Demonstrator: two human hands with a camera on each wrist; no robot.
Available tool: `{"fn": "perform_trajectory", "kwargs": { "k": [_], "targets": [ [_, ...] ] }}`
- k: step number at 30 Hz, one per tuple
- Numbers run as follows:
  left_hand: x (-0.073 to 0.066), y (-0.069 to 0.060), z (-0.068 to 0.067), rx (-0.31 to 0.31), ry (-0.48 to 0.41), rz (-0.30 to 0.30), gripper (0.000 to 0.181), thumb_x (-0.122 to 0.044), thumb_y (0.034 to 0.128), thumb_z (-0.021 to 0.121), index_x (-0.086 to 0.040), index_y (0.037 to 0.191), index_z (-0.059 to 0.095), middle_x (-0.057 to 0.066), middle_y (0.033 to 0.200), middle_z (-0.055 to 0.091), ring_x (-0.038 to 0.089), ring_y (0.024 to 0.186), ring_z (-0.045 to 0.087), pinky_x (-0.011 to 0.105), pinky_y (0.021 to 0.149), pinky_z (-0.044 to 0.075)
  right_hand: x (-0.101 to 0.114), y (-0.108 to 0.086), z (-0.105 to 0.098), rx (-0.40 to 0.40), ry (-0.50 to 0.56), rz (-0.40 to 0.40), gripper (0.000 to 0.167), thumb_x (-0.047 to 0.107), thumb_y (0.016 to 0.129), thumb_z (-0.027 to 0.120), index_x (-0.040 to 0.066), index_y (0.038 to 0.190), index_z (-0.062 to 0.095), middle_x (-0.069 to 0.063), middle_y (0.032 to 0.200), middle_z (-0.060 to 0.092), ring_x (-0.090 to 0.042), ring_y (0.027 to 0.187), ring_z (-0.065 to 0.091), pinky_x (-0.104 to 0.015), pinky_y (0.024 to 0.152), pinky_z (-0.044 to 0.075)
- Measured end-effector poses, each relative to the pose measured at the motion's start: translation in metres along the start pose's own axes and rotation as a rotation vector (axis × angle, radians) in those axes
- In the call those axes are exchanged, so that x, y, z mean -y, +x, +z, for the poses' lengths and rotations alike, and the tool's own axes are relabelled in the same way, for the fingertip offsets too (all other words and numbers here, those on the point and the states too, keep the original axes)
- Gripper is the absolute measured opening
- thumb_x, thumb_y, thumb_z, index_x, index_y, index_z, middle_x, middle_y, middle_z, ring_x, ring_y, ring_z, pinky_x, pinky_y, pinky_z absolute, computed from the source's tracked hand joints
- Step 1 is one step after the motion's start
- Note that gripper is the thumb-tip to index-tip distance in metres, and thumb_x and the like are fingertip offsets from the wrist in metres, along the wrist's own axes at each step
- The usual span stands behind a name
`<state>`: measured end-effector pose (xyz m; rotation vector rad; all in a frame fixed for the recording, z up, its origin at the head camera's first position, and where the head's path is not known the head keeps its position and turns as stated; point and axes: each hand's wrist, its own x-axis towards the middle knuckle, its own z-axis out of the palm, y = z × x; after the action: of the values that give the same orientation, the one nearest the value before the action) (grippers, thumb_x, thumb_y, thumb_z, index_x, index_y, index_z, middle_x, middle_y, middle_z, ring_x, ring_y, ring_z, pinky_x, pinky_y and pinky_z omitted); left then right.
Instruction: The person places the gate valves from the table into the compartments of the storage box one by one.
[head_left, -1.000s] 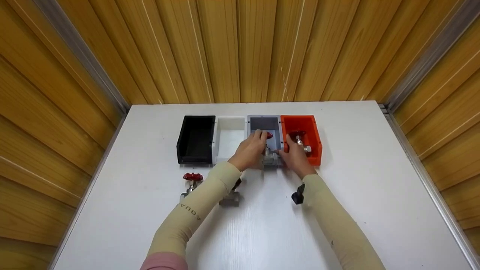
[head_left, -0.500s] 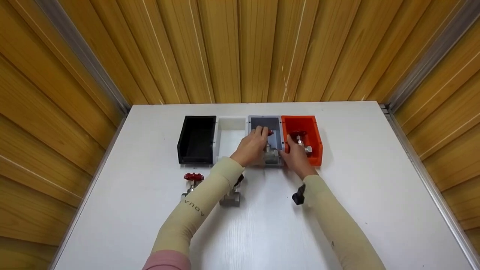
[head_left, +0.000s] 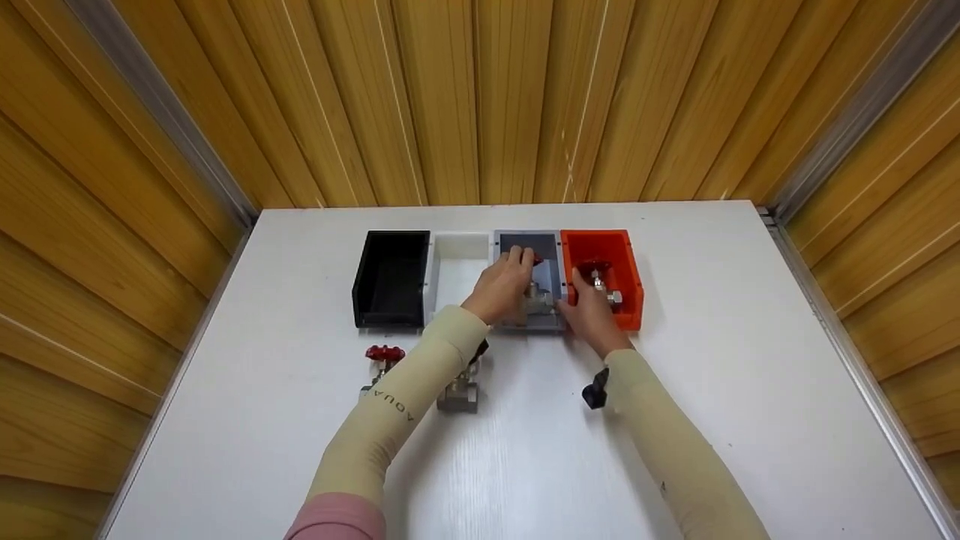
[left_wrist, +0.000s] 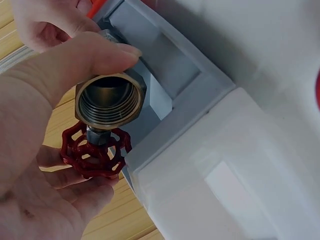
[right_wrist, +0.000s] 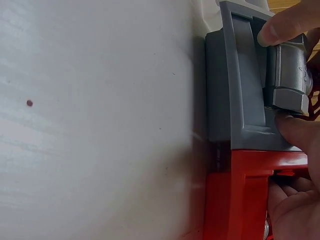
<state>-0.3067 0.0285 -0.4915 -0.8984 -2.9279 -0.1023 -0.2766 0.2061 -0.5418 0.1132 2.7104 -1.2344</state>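
Note:
My left hand [head_left: 499,291] grips a metal valve with a red handwheel [left_wrist: 110,102], its thumb across the body and its fingers around the wheel. The valve is at the grey bin [head_left: 550,241], over its front opening; its threaded port shows in the left wrist view. My right hand [head_left: 592,311] straddles the adjoining walls of the grey bin and the orange bin [right_wrist: 245,200], pinching them. Its thumb lies on the grey side, close to the valve's end, and its fingers reach inside the orange bin. Another red-wheeled valve [head_left: 613,298] lies in the orange bin.
Left of the grey bin stand a white bin [head_left: 461,237] and a black bin [head_left: 390,320], all in one row. On the white table [head_left: 247,420], a red-wheeled valve [head_left: 385,352] and a black-handled valve [head_left: 459,396] are partly hidden by my left arm.
My left hand has moved slightly farther from me with the valve, over the grey bin. My right hand has stayed nearly still at the bin walls.

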Motion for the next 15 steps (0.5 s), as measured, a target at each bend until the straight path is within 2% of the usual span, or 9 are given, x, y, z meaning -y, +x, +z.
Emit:
{"fn": "perform_trajectory", "kwargs": {
  "k": [5,15],
  "targets": [
    [0.0016,0.0033,0.0013,0.035,-0.007,-0.026,0.092,-0.026,0.0718,0.084,0.000,0.145,0.034,0.016,0.135,0.047,0.028,0.119,0.055,0.034,0.092,0.055,0.0009,0.0008,0.0001,-0.015,-0.002,-0.001,0.081,0.021,0.094,0.063,0.012,0.155,0.011,-0.010,0.161,0.020,-0.024,0.143,0.030,-0.045,0.116,0.030],
    [0.0071,0.0056,0.0014,0.034,-0.034,-0.049,0.092,-0.025,0.0700,0.085,-0.001,0.143,0.035,0.015,0.131,0.049,0.027,0.111,0.057,0.036,0.089,0.056,0.0000,0.0020,0.0012,-0.002,0.033,0.004,0.085,0.027,0.093,0.065,0.013,0.156,0.009,-0.010,0.162,0.018,-0.026,0.146,0.026,-0.046,0.117,0.028]
  ]
}}
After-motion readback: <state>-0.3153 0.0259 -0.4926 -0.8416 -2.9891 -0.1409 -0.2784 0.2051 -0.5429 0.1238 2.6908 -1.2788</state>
